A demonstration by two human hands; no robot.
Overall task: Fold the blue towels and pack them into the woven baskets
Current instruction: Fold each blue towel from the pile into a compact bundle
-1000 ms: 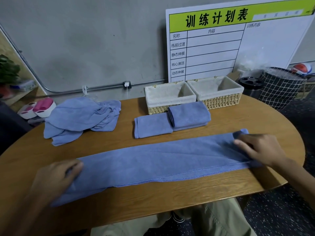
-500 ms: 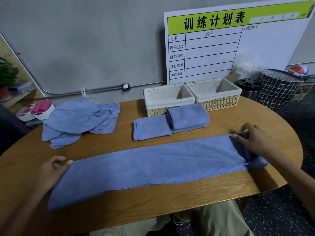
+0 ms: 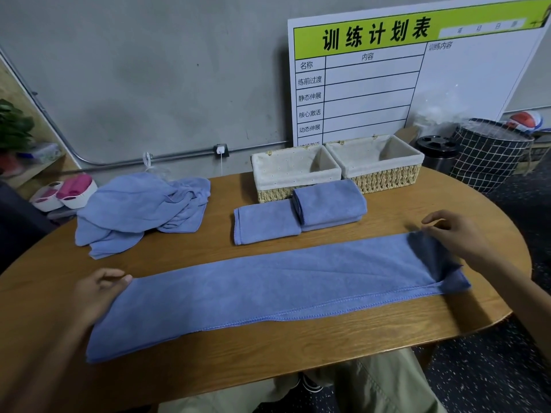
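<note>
A long blue towel [image 3: 277,290], folded lengthwise into a strip, lies across the near part of the wooden table [image 3: 298,359]. My left hand [image 3: 98,293] sits at the strip's far left corner, fingertips touching the edge without gripping it. My right hand [image 3: 456,236] hovers over the strip's right end with its fingers spread. Behind the strip lie a flat folded towel [image 3: 265,222] and a thicker folded towel [image 3: 329,202]. They rest against two cloth-lined woven baskets, the left basket [image 3: 274,195] and the right basket [image 3: 387,180]; no towels show inside either. A crumpled pile of blue towels [image 3: 140,210] lies at the far left.
A printed planning board [image 3: 372,79] leans on the wall behind the baskets. To the right, off the table, stand a black bin [image 3: 436,150] and a checked hamper [image 3: 489,156]. White and pink containers [image 3: 68,192] sit beyond the table's left edge.
My left hand has come off the towel's left end and now sits at its far corner. My right hand has lifted from the right end and spread its fingers.
</note>
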